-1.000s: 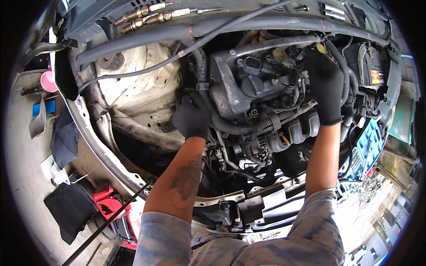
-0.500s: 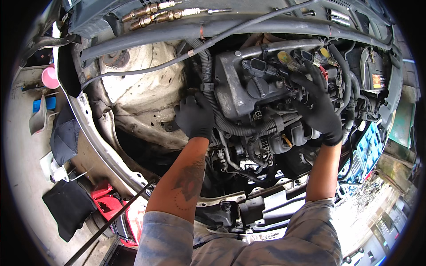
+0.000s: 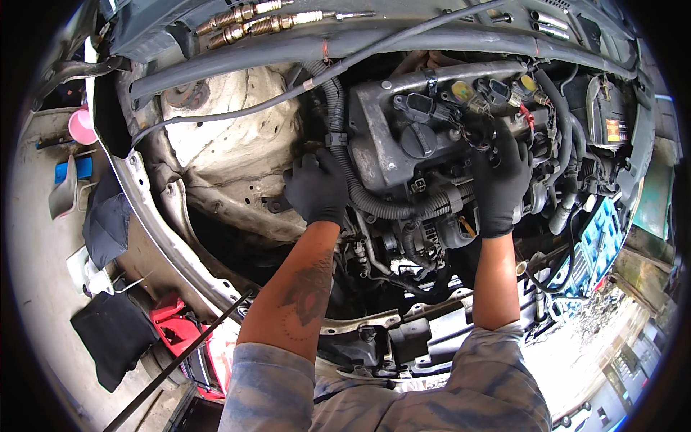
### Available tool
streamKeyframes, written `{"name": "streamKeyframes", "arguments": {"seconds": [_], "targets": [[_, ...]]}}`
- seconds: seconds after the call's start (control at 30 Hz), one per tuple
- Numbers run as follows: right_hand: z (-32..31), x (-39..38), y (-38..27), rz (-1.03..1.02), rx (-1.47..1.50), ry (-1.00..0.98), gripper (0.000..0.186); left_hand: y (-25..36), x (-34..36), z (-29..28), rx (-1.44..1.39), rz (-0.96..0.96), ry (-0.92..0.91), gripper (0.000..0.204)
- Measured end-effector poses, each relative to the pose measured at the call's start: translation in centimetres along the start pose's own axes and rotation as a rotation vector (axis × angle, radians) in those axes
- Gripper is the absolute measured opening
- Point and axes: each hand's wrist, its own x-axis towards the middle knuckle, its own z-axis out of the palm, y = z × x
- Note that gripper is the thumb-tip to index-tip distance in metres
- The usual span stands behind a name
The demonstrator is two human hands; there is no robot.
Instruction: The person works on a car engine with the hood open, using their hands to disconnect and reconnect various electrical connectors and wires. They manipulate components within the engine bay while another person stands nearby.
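Observation:
Both of my hands wear black gloves over the engine bay. My left hand point(image 3: 317, 189) is curled against the left inner panel, beside the corrugated hose point(image 3: 335, 115); whatever lies under its fingers is hidden. At the engine cover point(image 3: 371, 155), my right hand point(image 3: 498, 189) closes its fingers on dark wires point(image 3: 478, 135) among the ignition coils. One black coil point(image 3: 421, 108) and a yellow-topped coil point(image 3: 462, 92) sit just beyond its fingertips. The round oil filler cap point(image 3: 418, 142) is to the left of this hand.
Several spark plugs point(image 3: 273, 23) lie on the far ledge, with metal sockets point(image 3: 551, 25) at its right end. A grey bar point(image 3: 237, 61) and a thin hose point(image 3: 277, 101) cross the bay. The battery point(image 3: 608, 119) stands right. A prop rod point(image 3: 180, 358) slants at lower left; a blue tool case point(image 3: 599, 234) lies right.
My right hand has moved left and slightly toward me, and its spread fingers have closed onto the wires. My left hand has stayed in place.

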Motion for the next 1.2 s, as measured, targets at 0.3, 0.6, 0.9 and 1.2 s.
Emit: {"name": "streamKeyframes", "arguments": {"seconds": [0.3, 0.6, 0.9, 1.2], "targets": [[-1.4, -1.2, 0.8, 0.072, 0.287, 0.096, 0.03, 0.0, 0.0, 0.1, -0.001, 0.004, 0.026, 0.037], [-8.1, -1.3, -1.5, 0.24, 0.525, -0.055, 0.028, -0.2, 0.0, 0.0, -0.007, 0.01, 0.026, 0.038], [-15.8, -0.8, -2.1, 0.432, 0.515, -0.651, 0.04, 0.2, -0.2, -0.2, -0.048, 0.029, 0.044, 0.039], [-13.8, 4.4, -2.7, -0.129, 0.435, -0.213, 0.039, 1.0, -0.1, 0.1, -0.047, 0.034, 0.033, 0.038]]}}
